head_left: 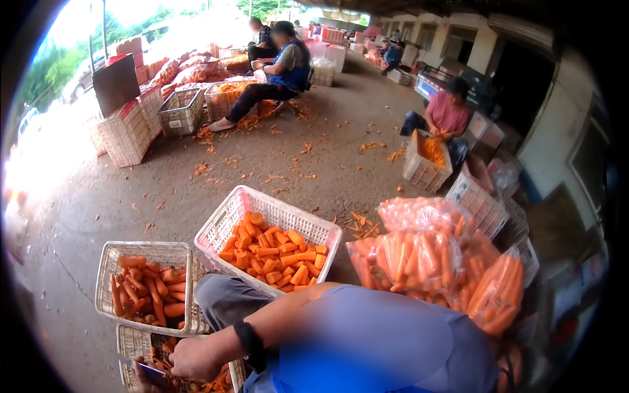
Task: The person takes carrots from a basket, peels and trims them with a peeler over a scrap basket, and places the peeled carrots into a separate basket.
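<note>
Furthest left of my things, long orange carrots [156, 288] lie jumbled in a whitish plastic lattice crate [105, 275]. My left hand [144, 381] is just below, at a slim, flat, blue-grey tool [154, 373]; the blur and the picture's edge keep me from telling how far it is closed. Beside it my right hand [196, 359], a black band [249, 337] on its wrist, is curled; whether it grips anything I can't tell. Both are over a second whitish lattice crate [129, 344] holding thin orange peelings [219, 383]. Past my grey-trousered knee [226, 298], a pink-rimmed white lattice crate [304, 220] holds short, smooth orange carrot pieces [272, 252]. Right of that, clear plastic bags full of carrots [419, 255] are heaped on the ground; beyond, a person in a pink top [451, 112] sits behind a crate.
</note>
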`<action>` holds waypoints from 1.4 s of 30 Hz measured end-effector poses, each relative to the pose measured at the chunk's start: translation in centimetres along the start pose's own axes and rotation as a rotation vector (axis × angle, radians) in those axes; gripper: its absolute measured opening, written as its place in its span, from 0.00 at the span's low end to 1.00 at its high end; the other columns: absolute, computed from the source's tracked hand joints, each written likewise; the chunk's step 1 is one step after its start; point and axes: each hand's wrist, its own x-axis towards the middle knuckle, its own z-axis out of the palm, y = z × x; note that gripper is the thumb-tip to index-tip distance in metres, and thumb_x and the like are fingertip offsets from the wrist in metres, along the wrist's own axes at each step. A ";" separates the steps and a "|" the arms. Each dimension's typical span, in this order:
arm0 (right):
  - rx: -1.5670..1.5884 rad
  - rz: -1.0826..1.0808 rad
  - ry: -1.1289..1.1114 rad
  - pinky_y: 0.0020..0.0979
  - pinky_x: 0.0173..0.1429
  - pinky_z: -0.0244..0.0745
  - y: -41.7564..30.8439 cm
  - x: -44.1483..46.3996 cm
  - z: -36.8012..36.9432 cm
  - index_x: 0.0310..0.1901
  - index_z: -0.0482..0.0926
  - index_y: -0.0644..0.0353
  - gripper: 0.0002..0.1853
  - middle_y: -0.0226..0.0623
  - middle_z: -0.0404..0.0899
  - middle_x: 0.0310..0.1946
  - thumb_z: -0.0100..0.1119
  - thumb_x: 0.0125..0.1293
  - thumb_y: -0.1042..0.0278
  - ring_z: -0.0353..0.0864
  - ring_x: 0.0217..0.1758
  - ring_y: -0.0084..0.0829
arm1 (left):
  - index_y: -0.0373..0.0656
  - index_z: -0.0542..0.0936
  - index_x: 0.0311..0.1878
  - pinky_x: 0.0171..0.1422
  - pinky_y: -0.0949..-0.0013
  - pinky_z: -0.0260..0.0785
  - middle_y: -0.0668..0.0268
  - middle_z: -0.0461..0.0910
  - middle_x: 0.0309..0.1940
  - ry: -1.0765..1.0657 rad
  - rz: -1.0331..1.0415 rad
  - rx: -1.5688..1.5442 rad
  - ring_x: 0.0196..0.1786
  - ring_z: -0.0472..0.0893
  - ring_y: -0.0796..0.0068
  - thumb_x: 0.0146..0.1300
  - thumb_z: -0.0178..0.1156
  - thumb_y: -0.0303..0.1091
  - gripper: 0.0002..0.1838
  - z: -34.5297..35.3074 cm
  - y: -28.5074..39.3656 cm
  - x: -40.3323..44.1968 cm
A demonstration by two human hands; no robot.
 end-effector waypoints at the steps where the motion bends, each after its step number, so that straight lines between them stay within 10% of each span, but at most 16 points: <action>1: -0.035 -0.037 0.064 0.48 0.47 0.79 0.1 -0.4 0.0 0.42 0.82 0.64 0.21 0.52 0.83 0.34 0.68 0.52 0.56 0.83 0.41 0.55 | 0.33 0.78 0.58 0.42 0.67 0.77 0.65 0.81 0.42 0.020 -0.102 -0.136 0.39 0.80 0.70 0.74 0.57 0.35 0.16 0.3 -2.1 -0.3; 7: 0.344 0.216 0.235 0.48 0.38 0.78 -0.4 0.9 -0.2 0.32 0.85 0.61 0.13 0.52 0.82 0.26 0.67 0.53 0.58 0.84 0.33 0.54 | 0.35 0.76 0.60 0.37 0.72 0.72 0.71 0.73 0.32 0.062 -0.615 -0.709 0.30 0.70 0.78 0.76 0.54 0.33 0.16 2.0 -11.3 -2.1; 10: 0.387 0.140 0.329 0.48 0.35 0.78 0.8 1.4 0.6 0.28 0.85 0.59 0.12 0.51 0.81 0.24 0.66 0.54 0.57 0.83 0.29 0.54 | 0.42 0.76 0.63 0.56 0.58 0.76 0.52 0.76 0.55 0.050 -0.603 -0.886 0.52 0.80 0.57 0.70 0.62 0.40 0.22 0.2 -5.6 0.6; 13: 0.535 0.067 0.228 0.47 0.36 0.78 2.3 1.8 0.6 0.31 0.86 0.59 0.10 0.50 0.81 0.26 0.65 0.56 0.60 0.83 0.31 0.52 | 0.37 0.79 0.56 0.53 0.64 0.77 0.56 0.78 0.48 0.044 0.101 0.244 0.50 0.80 0.64 0.70 0.63 0.35 0.16 -1.9 -0.1 0.7; 15: 0.502 0.078 0.181 0.46 0.38 0.78 1.1 1.1 -2.6 0.32 0.86 0.59 0.10 0.50 0.81 0.26 0.65 0.59 0.61 0.84 0.33 0.51 | 0.35 0.80 0.54 0.49 0.68 0.75 0.59 0.79 0.44 -0.025 -0.385 -0.436 0.47 0.80 0.69 0.71 0.61 0.32 0.13 -2.6 0.5 1.6; 19: 0.292 0.117 -0.021 0.47 0.41 0.78 1.3 2.5 -2.0 0.28 0.84 0.58 0.10 0.48 0.81 0.24 0.64 0.59 0.61 0.84 0.34 0.52 | 0.35 0.82 0.49 0.45 0.74 0.71 0.67 0.79 0.36 -0.041 -0.591 -1.012 0.41 0.79 0.80 0.71 0.60 0.27 0.08 -5.0 -1.2 2.4; 22: 0.176 0.030 -0.251 0.47 0.42 0.78 2.7 3.2 -2.2 0.31 0.85 0.57 0.07 0.47 0.83 0.27 0.62 0.56 0.64 0.84 0.36 0.52 | 0.36 0.82 0.46 0.39 0.78 0.67 0.74 0.77 0.29 0.106 -0.619 -0.299 0.34 0.75 0.86 0.72 0.58 0.26 0.05 -5.6 -3.1 2.3; 26: 0.288 -0.252 -0.133 0.45 0.50 0.79 5.6 3.2 -3.5 0.50 0.84 0.61 0.19 0.50 0.82 0.41 0.62 0.54 0.70 0.83 0.45 0.50 | 0.36 0.82 0.45 0.36 0.80 0.62 0.75 0.78 0.29 -0.031 -0.722 -0.296 0.31 0.72 0.87 0.71 0.60 0.27 0.06 -6.0 -6.0 0.7; 34: 0.333 0.676 -0.451 0.33 0.56 0.79 28.0 10.4 -7.3 0.58 0.81 0.67 0.22 0.44 0.84 0.49 0.62 0.67 0.62 0.83 0.48 0.32 | 0.35 0.82 0.43 0.33 0.81 0.58 0.78 0.74 0.26 -0.013 -0.883 -0.399 0.29 0.69 0.89 0.69 0.61 0.26 0.05 -7.7 -6.2 0.9; 42: -0.164 0.800 -0.198 0.37 0.57 0.79 42.9 21.9 -1.7 0.51 0.85 0.62 0.18 0.48 0.85 0.47 0.62 0.61 0.63 0.84 0.51 0.40 | 0.34 0.81 0.41 0.37 0.79 0.56 0.74 0.72 0.30 0.029 -0.944 -0.264 0.32 0.68 0.86 0.66 0.60 0.23 0.04 -8.3 -8.4 1.2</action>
